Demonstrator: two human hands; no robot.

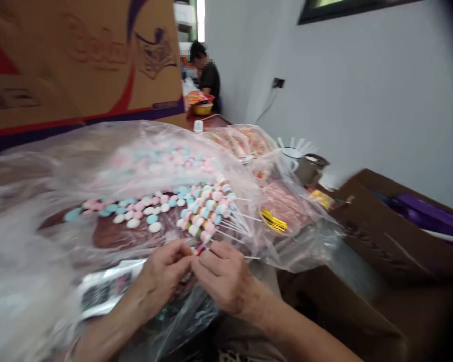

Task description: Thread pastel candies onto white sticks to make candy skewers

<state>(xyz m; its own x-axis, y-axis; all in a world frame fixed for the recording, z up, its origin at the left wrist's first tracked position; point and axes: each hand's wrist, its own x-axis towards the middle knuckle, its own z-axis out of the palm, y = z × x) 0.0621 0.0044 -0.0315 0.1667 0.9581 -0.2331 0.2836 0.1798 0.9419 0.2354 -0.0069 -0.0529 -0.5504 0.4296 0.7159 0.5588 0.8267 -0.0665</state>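
Clear plastic sheeting (98, 151) covers most of the table (109, 236) and blurs what lies beneath; its left part is smeared beyond reading, and a printed packet (105, 286) near the front edge is too soft to make out. Under and on the sheeting lie marshmallow skewers (204, 208), thin white sticks threaded with small pink, blue and white pieces, fanned with their bare stick ends pointing toward the right edge. Loose pieces (136, 213) of the same colours lie scattered left of them. At the front edge the left hand (164, 274) and right hand (224, 276) meet fingertip to fingertip, both pinched nearly closed on one small skewer (200, 247) whose pink end shows between them; how much of it each hand grips is hidden by the fingers. Farther right sit a metal cup (311, 168), yellow strips (274, 221) and a brown carton (381, 236). A large cardboard box (79, 55) stands behind, and another person (207, 75) sits far back.
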